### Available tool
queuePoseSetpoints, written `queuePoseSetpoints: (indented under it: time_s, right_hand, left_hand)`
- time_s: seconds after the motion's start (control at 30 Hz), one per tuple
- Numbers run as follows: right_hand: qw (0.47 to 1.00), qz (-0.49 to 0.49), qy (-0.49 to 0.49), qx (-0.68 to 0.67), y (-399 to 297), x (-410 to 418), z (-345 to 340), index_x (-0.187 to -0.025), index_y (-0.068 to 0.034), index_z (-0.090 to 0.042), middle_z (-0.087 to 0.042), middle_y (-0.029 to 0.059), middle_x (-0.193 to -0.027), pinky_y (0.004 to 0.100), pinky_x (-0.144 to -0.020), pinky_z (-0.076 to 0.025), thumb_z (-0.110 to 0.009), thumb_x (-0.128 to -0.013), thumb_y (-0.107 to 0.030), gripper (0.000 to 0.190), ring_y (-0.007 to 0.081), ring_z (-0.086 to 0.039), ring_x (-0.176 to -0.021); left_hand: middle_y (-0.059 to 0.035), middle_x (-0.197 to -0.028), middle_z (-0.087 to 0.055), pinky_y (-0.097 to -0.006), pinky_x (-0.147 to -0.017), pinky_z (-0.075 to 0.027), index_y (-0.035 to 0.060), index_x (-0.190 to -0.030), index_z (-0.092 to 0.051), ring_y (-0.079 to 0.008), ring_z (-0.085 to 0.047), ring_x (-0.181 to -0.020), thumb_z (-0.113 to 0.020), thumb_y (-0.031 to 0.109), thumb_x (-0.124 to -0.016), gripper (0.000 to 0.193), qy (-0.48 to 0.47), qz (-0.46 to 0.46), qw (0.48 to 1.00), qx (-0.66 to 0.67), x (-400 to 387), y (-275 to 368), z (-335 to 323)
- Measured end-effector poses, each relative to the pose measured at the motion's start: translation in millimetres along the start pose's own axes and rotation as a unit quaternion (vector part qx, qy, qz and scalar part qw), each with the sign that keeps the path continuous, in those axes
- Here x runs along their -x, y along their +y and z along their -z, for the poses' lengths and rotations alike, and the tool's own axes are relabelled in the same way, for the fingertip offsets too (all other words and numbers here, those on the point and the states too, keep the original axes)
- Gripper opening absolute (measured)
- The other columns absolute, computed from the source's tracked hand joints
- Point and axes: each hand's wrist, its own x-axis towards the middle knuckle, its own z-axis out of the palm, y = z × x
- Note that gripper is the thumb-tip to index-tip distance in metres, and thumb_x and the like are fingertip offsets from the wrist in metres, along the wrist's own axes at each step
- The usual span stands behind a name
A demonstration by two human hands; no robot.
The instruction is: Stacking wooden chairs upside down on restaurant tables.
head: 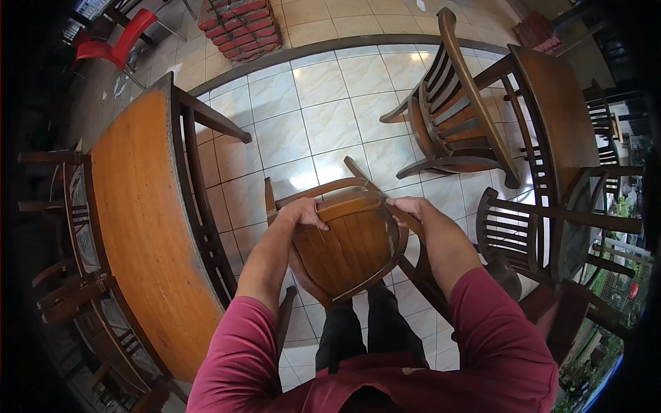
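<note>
A brown wooden chair (356, 253) is in front of my legs, its slatted seat facing up towards me. My left hand (303, 211) grips the far left edge of the seat, with the thumb lying over the top. At the far right corner, my right hand (408, 209) is closed around the chair's wooden frame. Two of the chair's legs stick out beyond the seat, away from me. My right forearm hides part of the frame on that side. Whether all the legs touch the floor, I cannot tell.
To the left stands a long wooden table (139, 222) with chairs behind it. A slat-backed chair (454, 118) stands ahead on the right, near another wooden table (557, 113). A darker chair (511, 227) is closer. Beyond are a brick pillar (240, 28) and red chair (121, 46).
</note>
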Motion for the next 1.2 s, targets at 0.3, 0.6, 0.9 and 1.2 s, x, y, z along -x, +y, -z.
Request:
queuePoseSetpoints:
  time_s: [0.3,0.6,0.9,1.2]
  right_hand:
    - [0.994,0.069,0.048,0.074,24,20,-6,-0.095,-0.004,-0.060,-0.057,0.0084,-0.077,0.0414,-0.061,-0.051,-0.042,-0.104,-0.057,0.057,0.0219,-0.057,-0.063]
    - [0.930,0.251,0.226,0.146,63,61,10,-0.128,0.007,-0.060,-0.068,0.0227,-0.106,0.0448,-0.086,-0.052,-0.044,-0.101,-0.063,0.076,0.0337,-0.066,-0.093]
    - [0.919,0.316,0.224,0.073,79,203,-27,-0.097,0.002,-0.066,-0.063,0.0113,-0.066,0.0418,-0.060,-0.052,-0.045,-0.102,-0.058,0.064,0.0232,-0.065,-0.057]
    - [0.863,0.349,0.310,0.193,114,236,-53,-0.119,-0.008,-0.071,-0.070,0.0207,-0.121,0.0491,-0.097,-0.052,-0.064,-0.090,-0.054,0.055,0.0390,-0.064,-0.117]
  left_hand:
    - [-0.0209,-0.114,-0.073,-0.0413,-0.093,-0.053,-0.0023,-0.120,-0.068,-0.0333,-0.069,-0.108,-0.091,0.047,-0.068,0.075,-0.037,0.021,0.999,-0.009,37,25,-3]
    - [-0.0268,-0.112,-0.070,-0.0470,-0.096,-0.053,-0.0008,-0.119,-0.063,-0.0428,-0.067,-0.109,-0.084,0.052,-0.072,0.074,0.154,-0.069,0.981,-0.093,105,66,-27]
    - [-0.0303,-0.105,-0.069,-0.0515,-0.093,-0.053,-0.0026,-0.117,-0.053,-0.0470,-0.067,-0.104,-0.078,0.053,-0.079,0.072,0.248,-0.046,0.961,-0.109,163,93,-52]
    - [-0.0330,-0.115,-0.067,-0.0515,-0.097,-0.052,-0.0044,-0.133,-0.046,-0.0481,-0.064,-0.112,-0.081,0.041,-0.078,0.079,0.273,-0.021,0.961,-0.039,204,99,-117]
